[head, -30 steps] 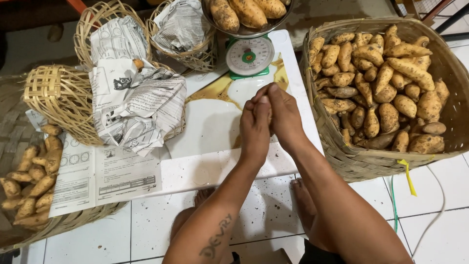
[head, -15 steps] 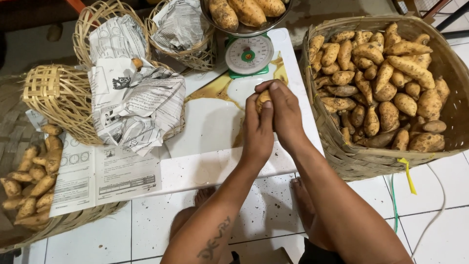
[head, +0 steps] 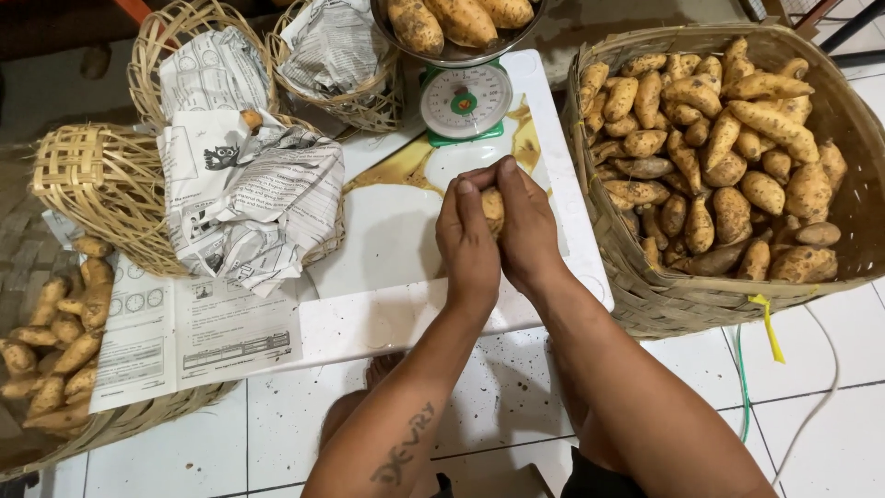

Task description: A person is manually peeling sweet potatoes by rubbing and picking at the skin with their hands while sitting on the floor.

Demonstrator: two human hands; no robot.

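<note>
Both hands, left hand [head: 467,242] and right hand [head: 525,231], stay pressed together over the white table [head: 387,314] near its far edge, fingers now closed more fully around one small sweet potato [head: 493,208], just before the green-faced scale [head: 466,103].

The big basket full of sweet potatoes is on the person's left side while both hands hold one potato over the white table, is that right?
Not quite. In the head view the big basket full of sweet potatoes stands on the person's right side. The rest holds: the left hand and right hand hold one potato over the white table.
</note>
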